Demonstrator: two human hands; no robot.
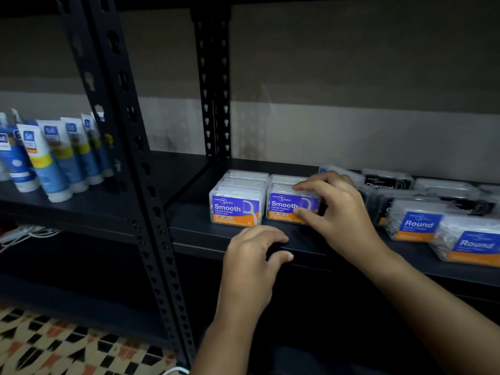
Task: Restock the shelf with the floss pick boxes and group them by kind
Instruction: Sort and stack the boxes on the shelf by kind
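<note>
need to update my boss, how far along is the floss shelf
Done: two rows of Smooth boxes stand together at the shelf front. In hand: the right hand grips the front box of the second row; the left hand rests on the shelf edge. Left: Round boxes and Charcoal boxes lie loose, mixed.

Two bare forearms, no sleeves showing, no watch or bracelet seen. The left hand (pixel 251 255) and right hand (pixel 338 209) wear no gloves or rings. Short, unpainted nails show on the fingers (pixel 300 187).
</note>
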